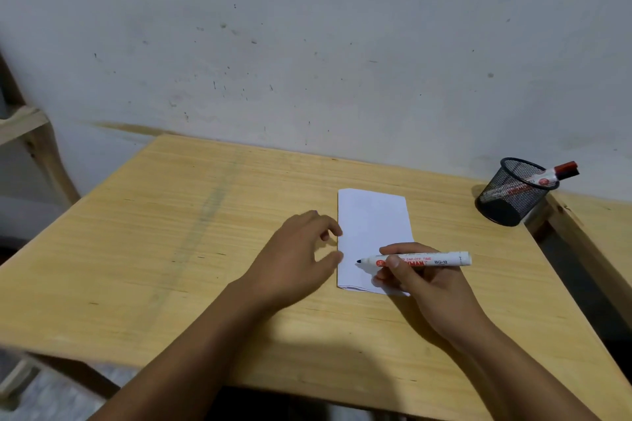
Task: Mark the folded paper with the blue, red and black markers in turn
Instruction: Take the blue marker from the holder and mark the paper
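A folded white paper (372, 225) lies on the wooden table (171, 249), right of centre. My right hand (420, 284) grips an uncapped white marker (441, 259) with a dark tip; the tip points left and hovers at the paper's lower left part. My left hand (301, 256) rests on the table with its fingertips touching the paper's left edge. A red-capped marker (554, 174) leans out of a black mesh pen cup (516, 191) at the table's far right corner. I see no marks on the paper.
A grey, scuffed wall stands right behind the table. A second wooden surface (602, 215) adjoins on the right, with a dark gap between. A wooden frame (30, 133) stands at the far left.
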